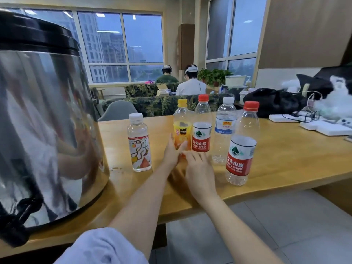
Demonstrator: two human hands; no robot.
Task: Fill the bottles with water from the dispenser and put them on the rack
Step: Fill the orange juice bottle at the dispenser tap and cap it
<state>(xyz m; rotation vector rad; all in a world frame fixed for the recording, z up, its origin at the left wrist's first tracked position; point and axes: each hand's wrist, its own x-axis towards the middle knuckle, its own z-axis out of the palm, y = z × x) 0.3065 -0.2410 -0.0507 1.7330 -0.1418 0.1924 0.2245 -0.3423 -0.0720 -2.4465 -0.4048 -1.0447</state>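
Pick-up step: yellow-capped bottle (182,128) is clasped by left grip (171,153), base touched by slack right grip (198,168); uncapping is probably required next.

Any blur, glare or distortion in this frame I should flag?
Head view: wide-angle bends the window frames toward the edges; the steel dispenser carries smeared mirror reflections; the left hand, gripping the juice bottle, and the right hand beside it are slightly motion-blurred; bottle labels are readable.

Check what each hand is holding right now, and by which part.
The left hand grips the yellow-capped bottle around its lower body. The right hand has fingertips at the bottle's base; whether it grips cannot be told.
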